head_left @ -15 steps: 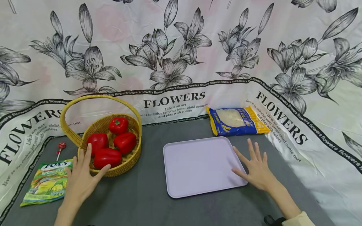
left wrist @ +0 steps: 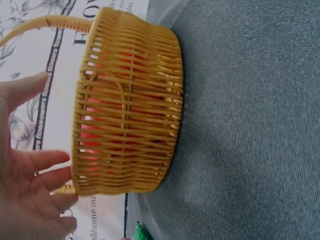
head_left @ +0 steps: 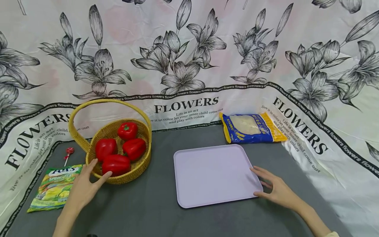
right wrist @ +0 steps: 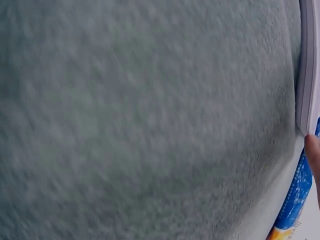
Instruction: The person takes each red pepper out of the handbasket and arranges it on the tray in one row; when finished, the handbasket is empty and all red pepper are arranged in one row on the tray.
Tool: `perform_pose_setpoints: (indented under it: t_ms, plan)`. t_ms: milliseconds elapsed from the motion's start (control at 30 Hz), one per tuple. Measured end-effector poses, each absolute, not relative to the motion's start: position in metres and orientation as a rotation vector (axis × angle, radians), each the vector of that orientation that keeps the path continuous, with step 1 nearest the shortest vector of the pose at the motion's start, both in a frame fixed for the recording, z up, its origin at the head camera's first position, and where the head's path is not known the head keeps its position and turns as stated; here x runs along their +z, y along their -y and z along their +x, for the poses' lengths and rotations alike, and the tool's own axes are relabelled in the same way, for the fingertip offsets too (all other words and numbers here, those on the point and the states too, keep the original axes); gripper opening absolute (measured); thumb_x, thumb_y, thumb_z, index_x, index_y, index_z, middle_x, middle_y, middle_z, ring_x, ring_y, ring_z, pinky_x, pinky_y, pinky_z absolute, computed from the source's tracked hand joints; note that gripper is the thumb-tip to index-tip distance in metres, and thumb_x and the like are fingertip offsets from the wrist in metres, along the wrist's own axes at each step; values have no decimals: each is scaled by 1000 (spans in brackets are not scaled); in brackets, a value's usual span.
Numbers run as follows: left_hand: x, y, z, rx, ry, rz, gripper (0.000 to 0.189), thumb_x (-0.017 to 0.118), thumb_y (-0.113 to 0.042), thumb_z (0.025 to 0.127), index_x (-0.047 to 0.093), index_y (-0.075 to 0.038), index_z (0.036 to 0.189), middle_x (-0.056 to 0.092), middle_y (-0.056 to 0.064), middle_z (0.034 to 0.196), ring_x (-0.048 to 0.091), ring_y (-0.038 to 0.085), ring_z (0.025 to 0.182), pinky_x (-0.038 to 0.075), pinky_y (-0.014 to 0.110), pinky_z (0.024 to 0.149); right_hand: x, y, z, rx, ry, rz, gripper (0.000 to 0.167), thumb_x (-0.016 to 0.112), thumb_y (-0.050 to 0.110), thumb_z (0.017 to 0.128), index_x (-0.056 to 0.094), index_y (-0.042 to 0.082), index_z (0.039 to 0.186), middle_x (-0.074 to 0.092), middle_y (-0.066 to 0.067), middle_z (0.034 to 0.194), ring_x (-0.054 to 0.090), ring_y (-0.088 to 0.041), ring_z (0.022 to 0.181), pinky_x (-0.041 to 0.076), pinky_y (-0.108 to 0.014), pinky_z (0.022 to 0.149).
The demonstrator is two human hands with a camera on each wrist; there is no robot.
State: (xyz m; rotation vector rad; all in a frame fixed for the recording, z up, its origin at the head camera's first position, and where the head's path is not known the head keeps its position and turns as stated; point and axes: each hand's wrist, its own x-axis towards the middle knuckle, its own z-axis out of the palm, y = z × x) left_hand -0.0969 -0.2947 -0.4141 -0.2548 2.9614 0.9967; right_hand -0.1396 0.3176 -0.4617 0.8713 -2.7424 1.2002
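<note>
My left hand (head_left: pixel 83 189) is at the near left side of a yellow wicker basket (head_left: pixel 130 178), its thumb and fingers spread. The left wrist view shows the fingertips right at the rim of the basket (left wrist: pixel 130 110). Inside lie several red bell peppers (head_left: pixel 116 165). On the other side, my right hand (head_left: pixel 279 191) has its fingers slightly bent at the right edge of a pale lilac tray (head_left: pixel 216 177). A fingertip shows close to the tray's corner (right wrist: pixel 306 112) in the right wrist view. The tray lies flat on the grey cloth.
A green snack bag printed FOX'S (head_left: pixel 54 189) lies left of the basket, partly behind my left hand. Above it is a red lollipop (head_left: pixel 69 150). Behind the tray rests a blue and yellow food packet (head_left: pixel 251 128). A flower-printed cloth (head_left: pixel 189 49) rises at the back.
My right hand has come down to the tray's right edge, its spread fingers now bent. The left hand has lowered slightly beside the basket. The head view has shifted a little.
</note>
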Motion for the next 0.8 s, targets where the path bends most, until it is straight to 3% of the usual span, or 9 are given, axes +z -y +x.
perform_pose_setpoints:
  t_ms: [133, 300, 500, 600, 700, 800]
  plan:
    - [-413, 298, -98, 1068, -2952, -199, 80, 57, -47, 94, 31, 11, 143, 23, 34, 148, 4, 52, 139, 5, 74, 102, -467, -325, -146, 1389, 2694, 922, 73, 86, 9, 67, 52, -9, 130, 51, -29, 129, 45, 7, 121, 52, -28, 86]
    - [-411, 300, -103, 1021, -2992, -98, 78, 61, -42, 92, 37, 16, 138, 30, 35, 144, 7, 56, 136, 8, 74, 102, -472, -330, -152, 1442, 2644, 985, 69, 85, 0, 64, 54, -14, 124, 55, -27, 124, 48, 5, 118, 53, -26, 83]
    - [-409, 297, -109, 999, -2999, -64, 76, 64, -40, 90, 42, 19, 133, 31, 36, 143, 8, 58, 135, 19, 76, 97, -473, -332, -154, 1546, 2608, 993, 65, 84, -5, 65, 54, -17, 122, 59, -2, 127, 51, 3, 116, 52, -22, 83]
    - [-410, 296, -109, 1021, -2995, -45, 72, 66, -36, 90, 44, 18, 132, 37, 36, 139, 10, 58, 134, 20, 75, 97, -475, -333, -153, 1630, 2603, 985, 67, 84, -5, 65, 51, -21, 122, 58, 4, 128, 51, 3, 117, 51, -21, 85]
    - [-411, 296, -110, 1042, -2990, -38, 68, 67, -32, 90, 44, 15, 134, 45, 37, 131, 14, 59, 133, 17, 76, 97, -477, -334, -153, 1653, 2611, 968, 69, 84, -5, 64, 50, -21, 122, 59, -1, 128, 50, 4, 117, 51, -21, 86]
    - [-411, 293, -110, 1084, -2985, -32, 64, 66, -28, 92, 42, 12, 136, 52, 38, 123, 14, 59, 133, 8, 80, 95, -478, -335, -154, 1644, 2620, 951, 70, 85, -4, 63, 51, -21, 122, 59, -14, 127, 51, 4, 117, 51, -21, 85]
